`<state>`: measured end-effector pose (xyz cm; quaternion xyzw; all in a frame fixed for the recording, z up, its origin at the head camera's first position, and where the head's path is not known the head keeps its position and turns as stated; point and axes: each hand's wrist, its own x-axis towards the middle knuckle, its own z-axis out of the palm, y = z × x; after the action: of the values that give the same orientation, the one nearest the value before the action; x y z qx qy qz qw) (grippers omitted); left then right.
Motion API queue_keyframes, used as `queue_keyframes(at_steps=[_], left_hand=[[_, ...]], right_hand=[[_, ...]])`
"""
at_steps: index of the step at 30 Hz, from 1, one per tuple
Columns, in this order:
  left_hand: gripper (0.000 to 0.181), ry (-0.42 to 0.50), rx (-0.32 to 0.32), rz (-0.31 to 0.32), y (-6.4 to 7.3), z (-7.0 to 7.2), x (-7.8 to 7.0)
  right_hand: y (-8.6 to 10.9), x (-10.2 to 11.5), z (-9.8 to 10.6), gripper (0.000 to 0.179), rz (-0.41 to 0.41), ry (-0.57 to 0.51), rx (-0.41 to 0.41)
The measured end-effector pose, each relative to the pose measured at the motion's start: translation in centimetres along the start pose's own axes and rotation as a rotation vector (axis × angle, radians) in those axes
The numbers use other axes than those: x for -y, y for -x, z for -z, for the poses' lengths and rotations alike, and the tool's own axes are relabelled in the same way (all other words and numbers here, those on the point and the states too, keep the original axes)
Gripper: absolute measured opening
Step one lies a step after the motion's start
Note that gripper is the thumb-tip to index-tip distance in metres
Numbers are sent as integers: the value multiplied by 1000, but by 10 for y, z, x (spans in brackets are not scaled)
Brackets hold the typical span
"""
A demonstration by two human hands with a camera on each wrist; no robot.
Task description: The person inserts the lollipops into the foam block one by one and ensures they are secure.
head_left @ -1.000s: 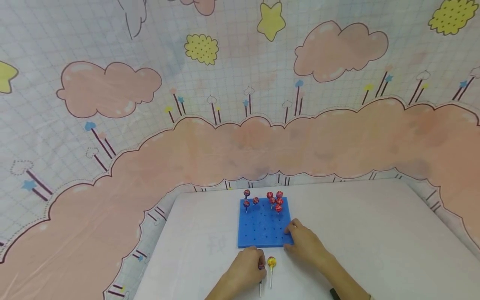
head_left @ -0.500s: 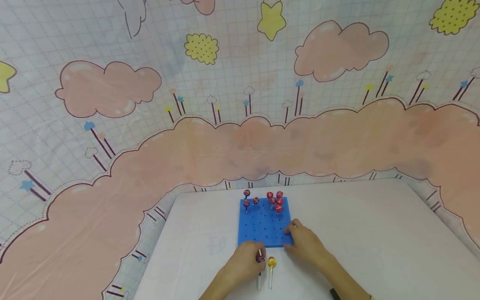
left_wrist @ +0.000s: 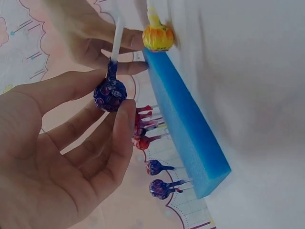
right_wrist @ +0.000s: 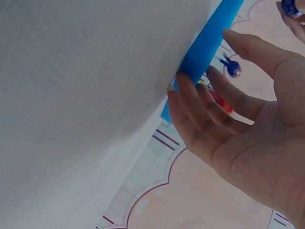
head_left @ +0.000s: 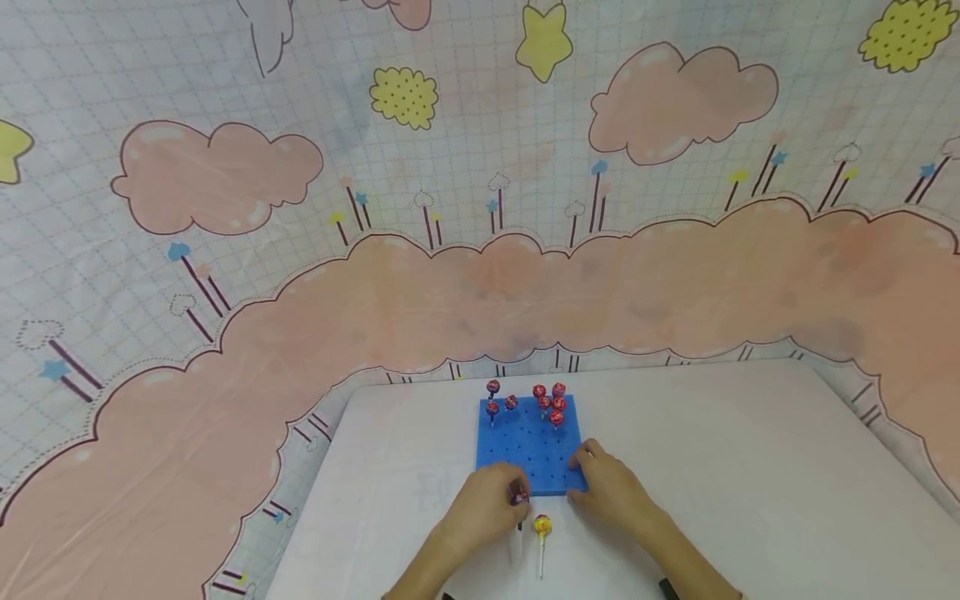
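Observation:
My left hand [head_left: 483, 504] pinches a dark purple-wrapped lollipop [left_wrist: 110, 95] by its round head, between thumb and fingers. Its white stick points back toward me in the head view. The hand is at the front edge of a blue foam board [head_left: 528, 450] with rows of small holes. At the board's front right corner, my right hand [head_left: 611, 492] touches the edge with loosely bent fingers. A yellow-wrapped lollipop [head_left: 543, 525] lies on the table between the hands. Red lollipops [head_left: 558, 403] stand in the board's back right, and dark blue ones [head_left: 492, 408] in its back left.
The white table [head_left: 720, 450] spreads to both sides of the board. Behind it hangs a cloth [head_left: 480, 292] printed with clouds and stars.
My left hand has moved forward with the purple lollipop, from beside the yellow one up to the board's front edge. The right hand has stayed at the board's corner.

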<state>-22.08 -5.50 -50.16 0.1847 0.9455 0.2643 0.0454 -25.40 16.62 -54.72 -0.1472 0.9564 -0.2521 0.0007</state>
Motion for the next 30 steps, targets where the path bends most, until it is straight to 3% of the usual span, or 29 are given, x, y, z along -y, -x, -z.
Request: queue_keyframes(at_steps=[9,17,30], left_hand=[[11,51,-60,4,-8,14,1],[12,66,-159,-47,-20,28,5],[24,18,-279,-92,-35,33,9]], right_hand=[[0,0,1,38,-8,-3,4],[-2,1,0,37,-9,5,10],[-3,1,-2,36,-8,0,6]])
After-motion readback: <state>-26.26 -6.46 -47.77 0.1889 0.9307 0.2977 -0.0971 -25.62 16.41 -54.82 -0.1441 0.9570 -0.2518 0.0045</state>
